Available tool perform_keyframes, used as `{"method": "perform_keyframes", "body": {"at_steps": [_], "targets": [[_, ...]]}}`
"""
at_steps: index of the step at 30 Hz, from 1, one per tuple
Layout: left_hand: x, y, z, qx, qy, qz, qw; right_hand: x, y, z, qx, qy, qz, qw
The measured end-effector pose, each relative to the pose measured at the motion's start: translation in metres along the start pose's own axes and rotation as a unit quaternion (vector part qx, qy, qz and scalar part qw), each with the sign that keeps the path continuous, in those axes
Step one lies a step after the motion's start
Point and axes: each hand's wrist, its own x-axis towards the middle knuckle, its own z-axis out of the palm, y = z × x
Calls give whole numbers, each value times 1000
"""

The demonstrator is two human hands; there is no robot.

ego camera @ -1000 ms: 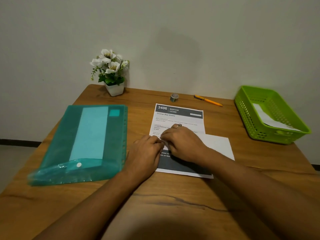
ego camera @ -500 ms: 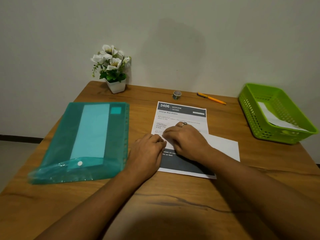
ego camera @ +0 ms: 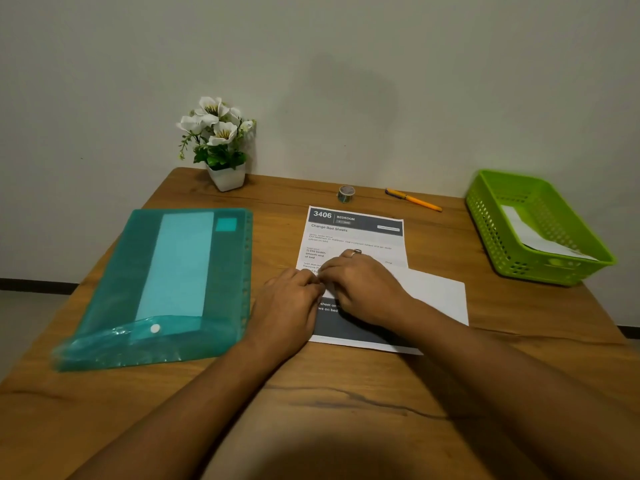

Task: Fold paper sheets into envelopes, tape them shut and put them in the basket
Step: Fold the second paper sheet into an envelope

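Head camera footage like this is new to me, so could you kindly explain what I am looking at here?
There is no machine: a person wears a wide-angle camera on the head, so you look forward and down along both forearms to a wooden table.

The left hand and right hand press side by side on a printed sheet, where a white part lies folded across it. Nothing is lifted; whether the fingers pinch the paper I cannot tell.

Also on the table: a teal plastic folder on the left, a small flower pot, a tape roll and an orange pen at the back, and on the right a green basket with white paper inside.
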Motion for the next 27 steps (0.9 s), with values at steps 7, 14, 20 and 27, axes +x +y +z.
{"method": "perform_keyframes", "body": {"at_steps": [7,14,20,27], "targets": [[0,-1,2,-3,6,6,1000,14,23,-1,-41,17,63,997],[-1,1,-1,9,-7,-6,1000,13,18,-1,-14,-12,109,994],[-4,4,-4,1,-5,-17,1000,-29,14,-8,37,36,200,978],[18,9,1,24,-15,-17,999,-45,9,2,-8,-7,210,978]]}}
